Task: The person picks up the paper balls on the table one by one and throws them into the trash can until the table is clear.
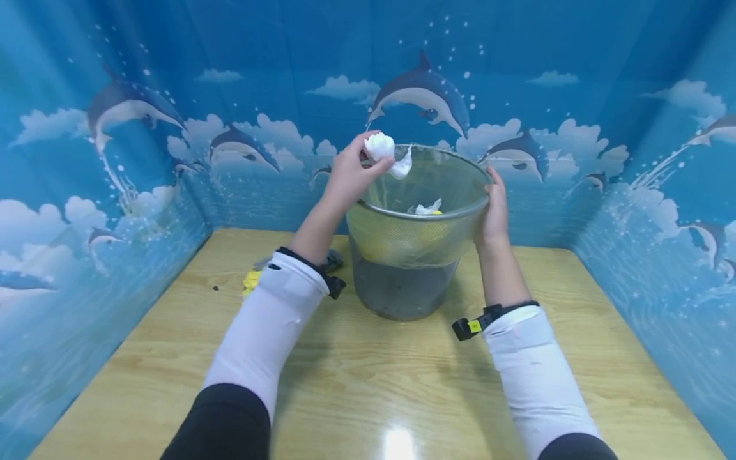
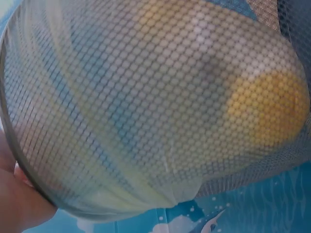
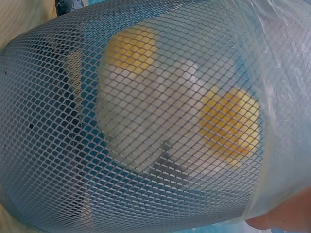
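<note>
A wire-mesh wastebasket [image 1: 385,291] stands on the table with a thin translucent yellowish bin liner [image 1: 397,249] folded over its rim. Above the left side of the rim my left hand [image 1: 347,172] pinches a crumpled white tissue [image 1: 380,147] between thumb and fingers. A second white lump [image 1: 401,165] hangs beside it; I cannot tell whether the two are joined. My right hand [image 1: 494,211] grips the basket's right rim, its thumb side partly hidden. Through the mesh in the right wrist view, yellow crumpled pieces [image 3: 231,126] and whitish ones [image 3: 141,97] show inside the liner.
Left of the basket, partly behind the left forearm, lie a yellow crumpled piece [image 1: 251,281] and a dark grey one [image 1: 333,260]. A small dark speck [image 1: 215,288] is on the wooden table [image 1: 356,396]. A dolphin-print curtain [image 1: 276,76] encloses the back and sides.
</note>
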`<state>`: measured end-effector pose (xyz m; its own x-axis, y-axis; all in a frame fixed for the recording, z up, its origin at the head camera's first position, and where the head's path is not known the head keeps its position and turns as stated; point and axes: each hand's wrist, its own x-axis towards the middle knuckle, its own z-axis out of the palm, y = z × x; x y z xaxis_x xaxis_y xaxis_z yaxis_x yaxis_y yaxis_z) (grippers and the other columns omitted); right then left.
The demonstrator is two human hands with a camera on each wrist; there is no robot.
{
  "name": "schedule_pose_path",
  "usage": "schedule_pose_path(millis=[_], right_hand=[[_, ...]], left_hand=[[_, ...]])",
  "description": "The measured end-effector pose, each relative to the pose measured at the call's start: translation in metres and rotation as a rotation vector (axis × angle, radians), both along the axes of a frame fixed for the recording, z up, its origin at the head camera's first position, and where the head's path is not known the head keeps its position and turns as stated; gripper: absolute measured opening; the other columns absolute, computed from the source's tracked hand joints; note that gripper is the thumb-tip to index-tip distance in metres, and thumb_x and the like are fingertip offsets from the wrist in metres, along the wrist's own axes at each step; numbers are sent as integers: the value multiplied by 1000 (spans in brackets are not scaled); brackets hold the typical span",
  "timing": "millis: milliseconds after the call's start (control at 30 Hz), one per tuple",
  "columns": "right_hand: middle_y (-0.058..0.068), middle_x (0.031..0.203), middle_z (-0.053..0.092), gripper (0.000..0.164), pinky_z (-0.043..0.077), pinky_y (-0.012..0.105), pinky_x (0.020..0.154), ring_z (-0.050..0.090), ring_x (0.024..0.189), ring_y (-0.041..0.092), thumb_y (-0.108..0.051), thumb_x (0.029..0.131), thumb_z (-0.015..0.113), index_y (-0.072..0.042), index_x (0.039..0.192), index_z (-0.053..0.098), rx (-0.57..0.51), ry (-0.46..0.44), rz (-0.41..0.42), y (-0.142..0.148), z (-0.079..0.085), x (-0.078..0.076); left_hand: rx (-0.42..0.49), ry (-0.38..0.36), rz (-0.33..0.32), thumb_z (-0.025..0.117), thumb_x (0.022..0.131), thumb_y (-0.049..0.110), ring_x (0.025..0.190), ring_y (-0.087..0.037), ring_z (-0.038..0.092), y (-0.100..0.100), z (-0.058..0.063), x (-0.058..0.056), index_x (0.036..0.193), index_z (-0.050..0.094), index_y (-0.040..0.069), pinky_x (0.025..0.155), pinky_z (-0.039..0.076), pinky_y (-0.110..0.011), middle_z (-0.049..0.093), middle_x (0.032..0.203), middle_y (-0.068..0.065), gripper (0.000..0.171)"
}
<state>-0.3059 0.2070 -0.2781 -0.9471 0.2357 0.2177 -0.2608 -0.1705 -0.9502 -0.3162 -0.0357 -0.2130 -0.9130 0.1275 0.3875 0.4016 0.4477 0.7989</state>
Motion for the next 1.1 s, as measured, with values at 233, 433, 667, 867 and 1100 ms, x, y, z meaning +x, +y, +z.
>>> schedule_pose_path(millis=[233,433,667,867,1100], right_hand=[[-3,161,11,60,22,35,115,27,140,21,-24,95,25,-23,155,21,-6,-5,-7,-1,-1,0],[-3,161,10,60,21,34,115,26,141,20,-24,95,25,-22,155,21,-9,7,-4,-1,0,0],[-2,160,12,60,23,34,115,27,141,21,-24,95,26,-22,155,21,-9,8,-6,-1,-1,1],[-1,160,13,60,23,35,115,28,140,22,-24,95,26,-20,155,21,-9,15,-6,0,-2,0],[-2,160,13,60,22,36,116,27,141,21,-25,95,26,-22,155,21,-5,6,2,0,-1,1]], left_hand=[[-34,32,9,66,91,30,118,-19,57,8,0,5,150,33,22,88,52,-28,54,135,-8,68],[-89,59,13,65,91,33,111,-18,58,11,4,8,151,29,22,83,52,-26,57,128,-8,70],[-225,33,26,54,93,51,138,-23,40,14,5,7,156,4,34,109,37,-43,31,157,3,83],[-270,82,17,46,94,57,150,-22,12,11,2,8,155,1,40,118,17,-49,8,163,7,77],[-304,122,12,43,97,55,151,-20,4,8,1,8,156,5,34,119,9,-50,3,163,5,74]])
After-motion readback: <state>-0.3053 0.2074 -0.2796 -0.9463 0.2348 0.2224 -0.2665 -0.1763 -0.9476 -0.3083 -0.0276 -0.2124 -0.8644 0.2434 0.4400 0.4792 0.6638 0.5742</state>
